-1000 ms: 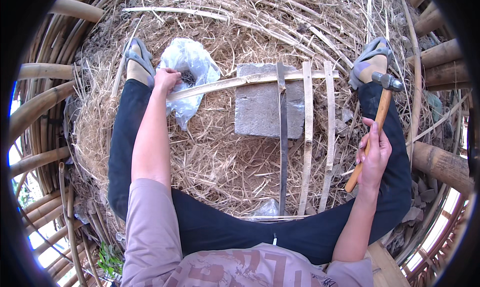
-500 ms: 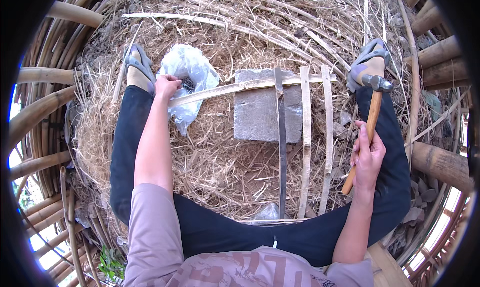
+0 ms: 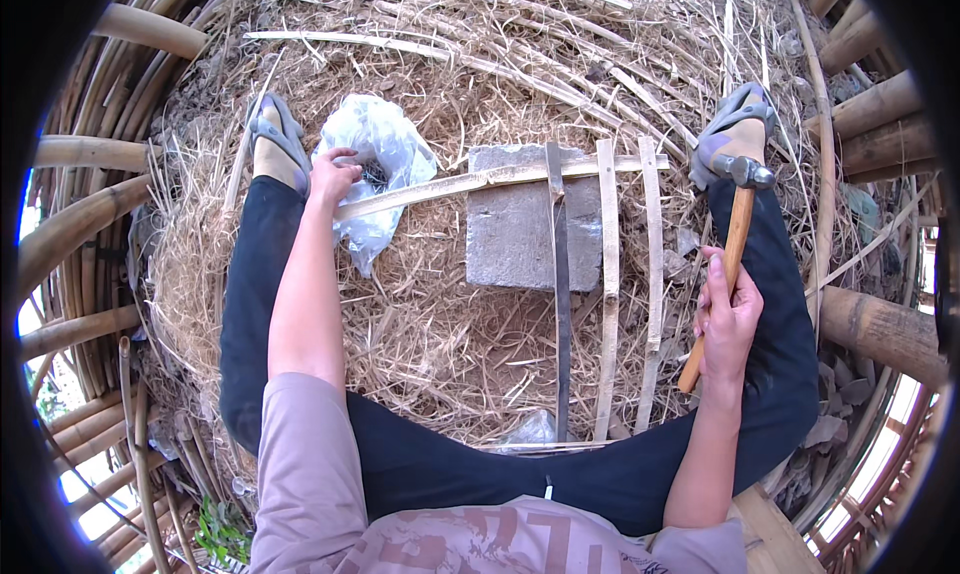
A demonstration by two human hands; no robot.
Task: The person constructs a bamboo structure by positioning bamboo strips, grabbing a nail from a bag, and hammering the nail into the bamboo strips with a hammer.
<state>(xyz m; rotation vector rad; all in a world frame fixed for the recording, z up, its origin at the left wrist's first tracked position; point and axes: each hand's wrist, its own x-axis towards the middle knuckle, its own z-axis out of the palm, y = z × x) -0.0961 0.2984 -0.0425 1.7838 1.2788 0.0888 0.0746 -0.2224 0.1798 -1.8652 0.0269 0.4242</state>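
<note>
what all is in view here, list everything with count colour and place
stone block: one, grey, centre on the straw
bamboo strips: four, tan and one darker, three upright over the block's right side, one crosswise
hammer: one, wooden handle, metal head, right
plastic bag: one, clear white, upper left
straw: pale brown, covering the ground
bamboo poles: several, tan, round the rim
sandals: two, grey, on the feet
hands: left hand at the bag and crosswise strip; right hand gripping the hammer

Rustic outdoor bamboo workshop, straw-strewn ground (image 3: 430,354), bamboo poles (image 3: 880,324) around, split strips (image 3: 606,304)
</note>
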